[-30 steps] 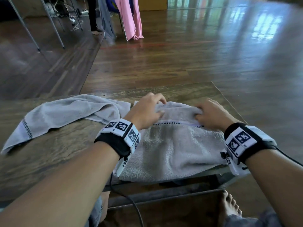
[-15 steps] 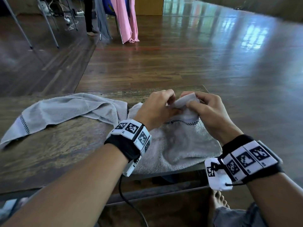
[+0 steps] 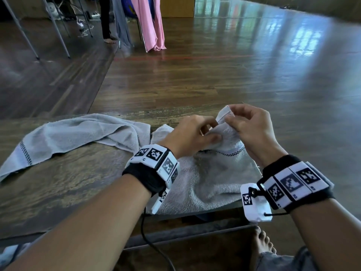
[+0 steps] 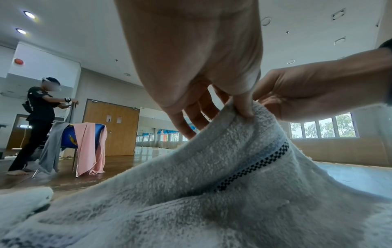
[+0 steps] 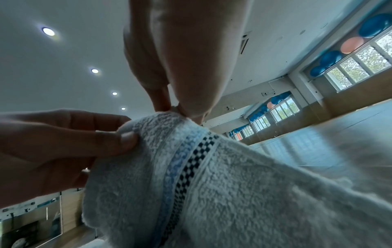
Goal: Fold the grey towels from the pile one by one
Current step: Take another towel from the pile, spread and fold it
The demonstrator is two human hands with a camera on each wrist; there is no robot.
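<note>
A grey towel point(image 3: 211, 180) with a checked band lies at the right end of the wooden table point(image 3: 64, 184), its far end lifted. My right hand point(image 3: 232, 118) pinches that end near the hem. My left hand point(image 3: 210, 133) pinches the same end just beside it. The left wrist view shows the towel point(image 4: 212, 193) rising to the left hand's fingers point(image 4: 244, 109). In the right wrist view the towel point(image 5: 233, 193) hangs from the right hand's fingertips point(image 5: 182, 109). A second grey towel point(image 3: 74, 135) lies rumpled on the table's left half.
The table's front edge point(image 3: 195, 214) runs just under the towel, with my bare foot point(image 3: 261, 243) below it. Beyond lies open wooden floor point(image 3: 214, 79). Far back, pink cloth point(image 3: 150, 22) hangs over a chair and another person point(image 4: 40, 122) stands there.
Both hands rose from pressing the towel flat on the table. They came together and lifted its far end into the air.
</note>
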